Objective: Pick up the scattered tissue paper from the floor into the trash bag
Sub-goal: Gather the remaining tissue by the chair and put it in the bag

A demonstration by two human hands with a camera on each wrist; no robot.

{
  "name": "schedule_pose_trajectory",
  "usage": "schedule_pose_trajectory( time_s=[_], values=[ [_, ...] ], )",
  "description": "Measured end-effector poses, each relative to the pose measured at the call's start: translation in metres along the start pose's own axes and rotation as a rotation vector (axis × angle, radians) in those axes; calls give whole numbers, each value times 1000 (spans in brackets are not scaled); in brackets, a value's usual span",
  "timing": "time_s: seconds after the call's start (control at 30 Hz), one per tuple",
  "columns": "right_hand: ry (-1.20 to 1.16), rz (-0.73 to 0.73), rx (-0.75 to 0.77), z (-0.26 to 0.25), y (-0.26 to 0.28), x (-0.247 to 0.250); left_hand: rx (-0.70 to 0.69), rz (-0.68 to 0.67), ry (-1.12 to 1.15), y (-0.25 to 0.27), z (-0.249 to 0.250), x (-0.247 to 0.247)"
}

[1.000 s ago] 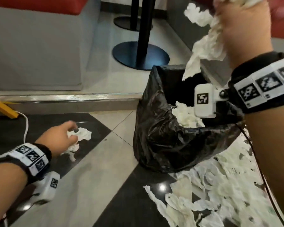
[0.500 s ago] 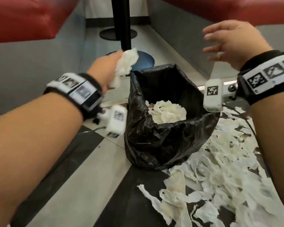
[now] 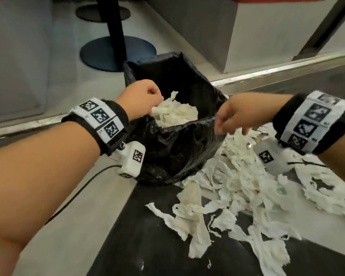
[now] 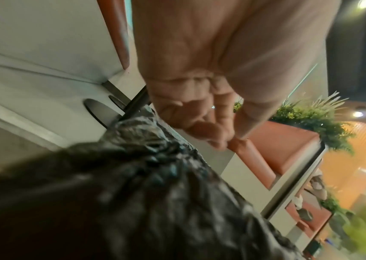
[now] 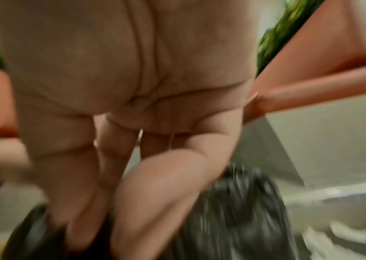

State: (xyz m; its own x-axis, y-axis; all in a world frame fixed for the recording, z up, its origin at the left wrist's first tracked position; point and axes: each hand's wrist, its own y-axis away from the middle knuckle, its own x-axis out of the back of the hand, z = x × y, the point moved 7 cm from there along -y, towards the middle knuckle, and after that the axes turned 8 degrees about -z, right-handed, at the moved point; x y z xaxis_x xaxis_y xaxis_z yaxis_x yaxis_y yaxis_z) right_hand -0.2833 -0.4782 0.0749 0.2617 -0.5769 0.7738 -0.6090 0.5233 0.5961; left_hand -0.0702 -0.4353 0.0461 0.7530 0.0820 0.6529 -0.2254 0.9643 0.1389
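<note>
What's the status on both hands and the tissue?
Left hand empty at trash bag rim; right hand empty. Some tissue in bag; scattered tissue remains. Nothing blocking.

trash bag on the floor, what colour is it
Black, a crinkled plastic trash bag; clearest in the head view.

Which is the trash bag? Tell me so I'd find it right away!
Look at the black pole on its round dark base at the back of the floor. Just in front of it stands the trash bag, with the left hand at one side of its rim and the right hand at the other. It is the only shiny black crinkly thing, open on top with white tissue inside.
</note>
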Motion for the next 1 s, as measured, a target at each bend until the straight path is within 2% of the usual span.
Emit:
schedule_pose_trajectory(
  time_s=[0.07,0.1,0.17,0.2,0.27,0.33,0.4,0.47,0.5,0.63,0.77,0.87,0.93,1.0],
  values=[
    [59,-348,-57,11,-24,-63,-19,-99,-13,8,-3,-3],
    [117,-474,-85,18,-37,-91,-5,-146,3,11,-5,-4],
    [307,-618,-116,35,-60,-141,76,-279,22,20,-8,-11],
    [418,-621,-107,43,-72,-160,133,-354,6,26,-10,-17],
    [606,-515,-33,58,-97,-185,238,-501,-61,39,-12,-34],
    [609,-459,15,75,-114,-205,341,-649,-129,56,-16,-61],
    [586,-486,54,85,-127,-222,432,-801,-156,76,-25,-99],
    [596,-489,94,87,-137,-232,482,-897,-201,92,-36,-143],
    [598,-483,123,88,-142,-236,483,-900,-268,97,-41,-164],
    [632,-485,170,92,-149,-240,439,-741,-589,105,-67,-249],
    [630,-459,238,99,-144,-252,562,-721,-448,124,-96,-324],
    [575,-387,331,96,-138,-256,514,-711,-529,122,-111,-351],
    [586,-388,370,95,-134,-259,475,-614,-480,115,-109,-349],
    [529,-357,359,98,-132,-254,437,-594,-418,108,-102,-345]
  ],
)
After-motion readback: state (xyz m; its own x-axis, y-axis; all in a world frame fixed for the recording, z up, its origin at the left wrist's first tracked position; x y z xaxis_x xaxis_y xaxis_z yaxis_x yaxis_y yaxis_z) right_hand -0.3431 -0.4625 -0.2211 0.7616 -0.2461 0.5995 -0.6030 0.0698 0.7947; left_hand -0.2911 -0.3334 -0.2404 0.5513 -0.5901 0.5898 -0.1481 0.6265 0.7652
